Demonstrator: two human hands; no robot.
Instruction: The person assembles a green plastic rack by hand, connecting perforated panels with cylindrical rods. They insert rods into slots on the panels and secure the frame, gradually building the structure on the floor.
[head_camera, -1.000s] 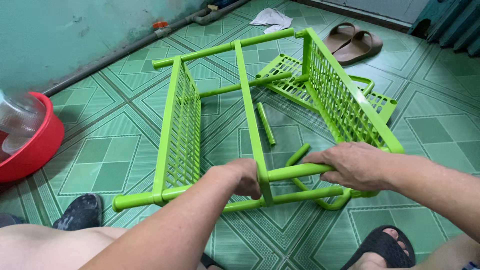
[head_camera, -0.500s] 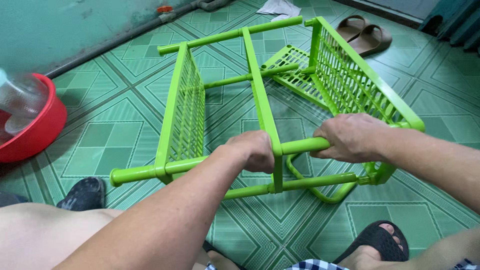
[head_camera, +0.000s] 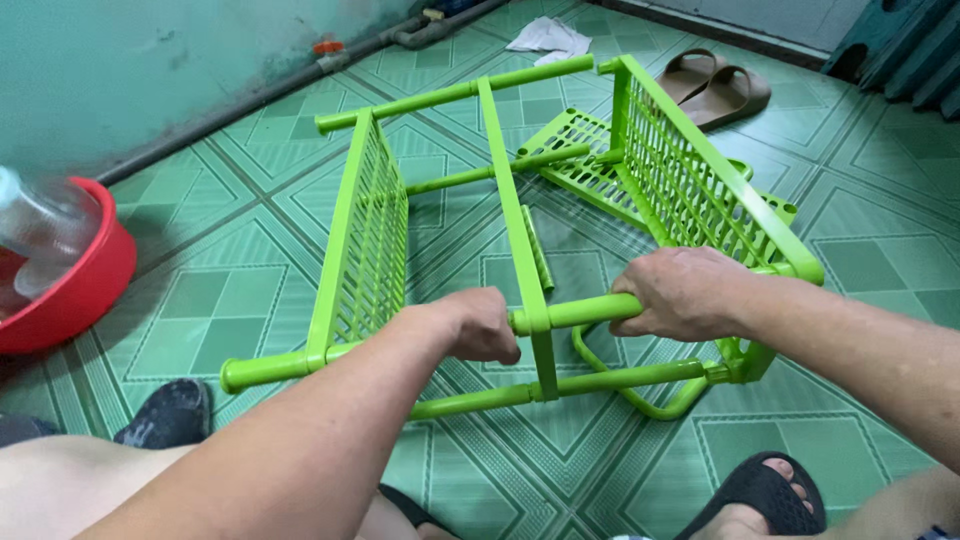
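A bright green plastic shelf rack lies on its side on the tiled floor, made of round tubes and slatted shelves. My left hand grips the near horizontal tube just left of the middle shelf's edge. My right hand is closed around the same tube further right, close to the right slatted shelf. The left slatted shelf stands on edge. A loose green tube lies on the floor under the frame.
A flat green slatted shelf lies on the floor behind the rack. At the left stands a red basin with clear containers. Brown slippers, a crumpled white paper and a wall pipe lie beyond. My dark sandals are near.
My left hand has slipped left along the tube, away from the middle shelf's joint, and the rack's near end has shifted slightly while both hands stay closed on it.
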